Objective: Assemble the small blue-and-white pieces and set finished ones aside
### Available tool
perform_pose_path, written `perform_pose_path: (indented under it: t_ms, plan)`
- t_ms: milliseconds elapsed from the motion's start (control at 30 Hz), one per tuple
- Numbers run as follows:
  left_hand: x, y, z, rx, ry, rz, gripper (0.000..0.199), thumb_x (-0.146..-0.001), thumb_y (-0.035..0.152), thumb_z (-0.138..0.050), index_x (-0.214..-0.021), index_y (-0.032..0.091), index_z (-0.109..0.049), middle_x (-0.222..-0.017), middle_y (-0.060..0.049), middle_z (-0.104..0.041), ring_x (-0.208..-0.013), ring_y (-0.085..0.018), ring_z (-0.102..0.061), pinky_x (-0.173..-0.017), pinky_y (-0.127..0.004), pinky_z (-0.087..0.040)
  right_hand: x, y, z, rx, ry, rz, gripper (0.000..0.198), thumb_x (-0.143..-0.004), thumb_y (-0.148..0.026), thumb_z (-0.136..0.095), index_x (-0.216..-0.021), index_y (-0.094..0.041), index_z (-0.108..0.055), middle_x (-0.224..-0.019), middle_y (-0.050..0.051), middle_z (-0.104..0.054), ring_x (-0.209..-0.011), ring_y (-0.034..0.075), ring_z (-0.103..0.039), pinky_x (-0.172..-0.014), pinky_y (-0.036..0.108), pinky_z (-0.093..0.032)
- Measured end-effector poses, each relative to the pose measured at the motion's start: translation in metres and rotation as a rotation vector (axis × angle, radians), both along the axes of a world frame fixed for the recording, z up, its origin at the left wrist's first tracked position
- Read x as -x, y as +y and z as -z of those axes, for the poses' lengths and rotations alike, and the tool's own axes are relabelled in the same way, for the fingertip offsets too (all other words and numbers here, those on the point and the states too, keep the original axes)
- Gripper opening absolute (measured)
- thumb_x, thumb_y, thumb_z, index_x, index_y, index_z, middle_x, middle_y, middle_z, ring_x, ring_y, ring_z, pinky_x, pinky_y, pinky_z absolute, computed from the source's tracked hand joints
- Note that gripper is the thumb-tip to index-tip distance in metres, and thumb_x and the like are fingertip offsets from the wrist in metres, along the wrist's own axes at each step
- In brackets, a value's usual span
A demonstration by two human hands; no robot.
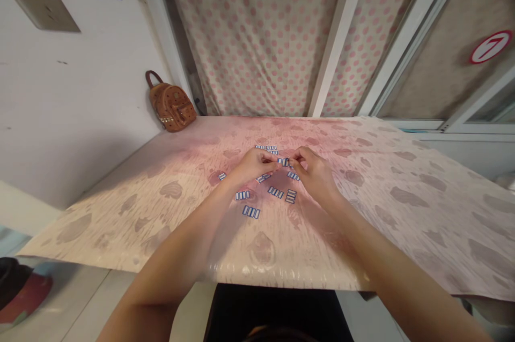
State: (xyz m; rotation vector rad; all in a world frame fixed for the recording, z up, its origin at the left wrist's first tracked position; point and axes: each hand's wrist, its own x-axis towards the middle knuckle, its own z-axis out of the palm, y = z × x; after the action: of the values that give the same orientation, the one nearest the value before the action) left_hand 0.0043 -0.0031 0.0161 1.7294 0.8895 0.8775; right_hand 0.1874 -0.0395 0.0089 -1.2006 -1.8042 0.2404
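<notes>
Between my two hands is a small label piece (285, 162) with white, blue-edged rectangles, held above the table. My left hand (257, 164) is closed in a pinch at its left end. The thumb and fingers of my right hand (311, 168) pinch it from the right, partly covering it. Several similar label pieces lie scattered below and around my hands, such as one piece (251, 212) nearest me, another piece (276, 192) under my hands and one (293, 175) beside my right hand. A few more pieces (266, 148) lie together beyond my left hand.
A patterned cloth (261, 248) covers the table. A brown mini backpack (173, 106) stands at the far left against the wall (80, 95). Behind the table hang dotted curtains (257, 36) behind white frames. A wall socket (44, 4) is at upper left.
</notes>
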Motion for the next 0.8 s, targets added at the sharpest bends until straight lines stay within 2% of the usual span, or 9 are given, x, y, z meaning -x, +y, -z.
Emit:
perform_pose_path:
  t_ms: [167,333,467,800]
  plan:
    - [0.001,-0.001,-0.002,0.032,0.0,0.019,0.009,-0.07,0.02,-0.069,-0.071,0.012,-0.072,-0.064,0.0,-0.065,-0.059,-0.009,-0.055,-0.059,-0.021,-0.042,0.0,0.0,-0.001,0.031,0.06,-0.025,0.006,-0.084,-0.024,-0.05,-0.079,-0.021,-0.053,-0.081,0.003,-0.063,-0.077,0.019,-0.06,-0.073,0.032,-0.043]
    - [0.002,0.0,-0.007,0.126,-0.074,-0.001,0.012,-0.07,0.023,-0.07,-0.066,0.011,-0.069,-0.062,-0.001,-0.063,-0.056,-0.008,-0.055,-0.059,-0.021,-0.045,0.0,0.002,0.0,0.101,0.164,-0.117,0.007,-0.083,-0.028,-0.055,-0.084,-0.021,-0.053,-0.083,0.002,-0.063,-0.078,0.019,-0.061,-0.074,0.033,-0.045]
    - [0.003,-0.001,-0.01,0.138,-0.079,-0.014,0.013,-0.072,0.021,-0.069,-0.064,0.011,-0.067,-0.059,0.0,-0.061,-0.054,-0.007,-0.053,-0.058,-0.021,-0.045,0.0,0.005,0.004,0.159,0.249,-0.175,0.01,-0.084,-0.031,-0.055,-0.084,-0.022,-0.052,-0.081,0.002,-0.062,-0.075,0.018,-0.061,-0.069,0.032,-0.046]
    - [0.0,-0.008,-0.017,0.114,-0.035,-0.055,0.01,-0.074,0.017,-0.066,-0.065,0.012,-0.069,-0.058,0.001,-0.061,-0.053,-0.007,-0.052,-0.056,-0.019,-0.044,-0.004,0.009,0.01,0.176,0.231,-0.129,0.011,-0.084,-0.031,-0.057,-0.08,-0.022,-0.053,-0.076,0.002,-0.063,-0.073,0.019,-0.061,-0.069,0.033,-0.049]
